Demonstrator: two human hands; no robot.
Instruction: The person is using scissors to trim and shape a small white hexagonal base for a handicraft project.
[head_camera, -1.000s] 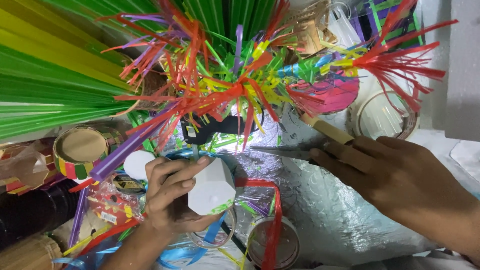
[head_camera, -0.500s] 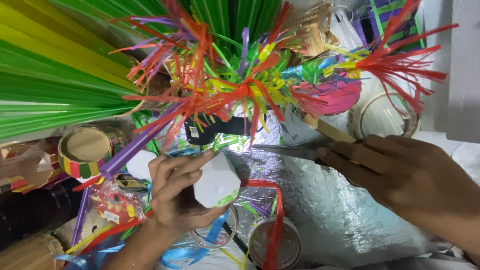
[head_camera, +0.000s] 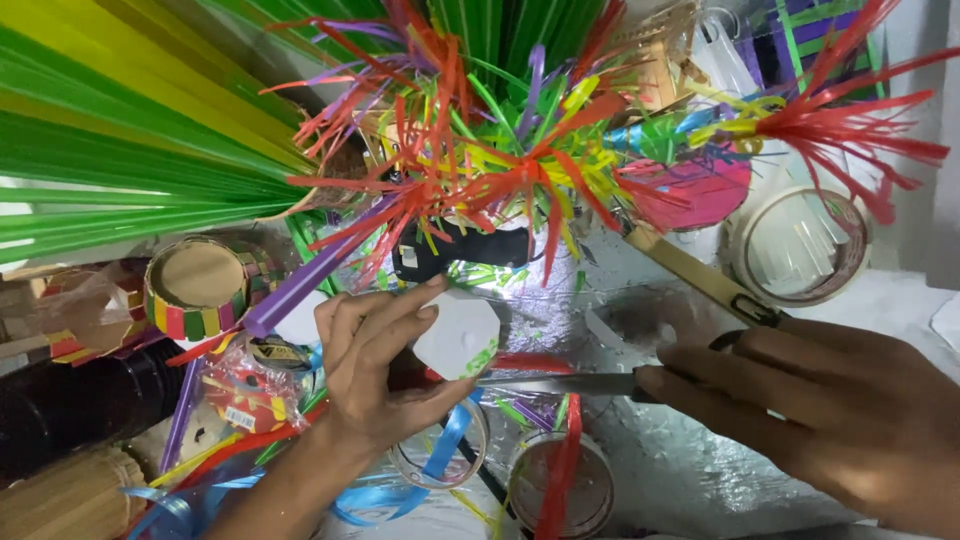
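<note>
Counter (head_camera: 700, 470): covered in crinkled silver foil, littered with ribbon scraps; two clear tape rolls (head_camera: 560, 490) at near edge.
Left hand (head_camera: 385, 370): fingers curled tight around white angular piece (head_camera: 457, 335), held just above foil.
Right hand (head_camera: 840, 420): clamped on knife (head_camera: 560, 382); blade level, tip at underside of white piece.
Mid field: striped bamboo ring (head_camera: 195, 290) left, black tool (head_camera: 460, 250) behind white piece.
Far field: green and yellow strips (head_camera: 130, 150); fringed multicolour sticks (head_camera: 480, 170); wide tape roll (head_camera: 795, 245) right.
Change: blade moved left, from clear of white piece to meeting it; left hand shifted slightly right.
</note>
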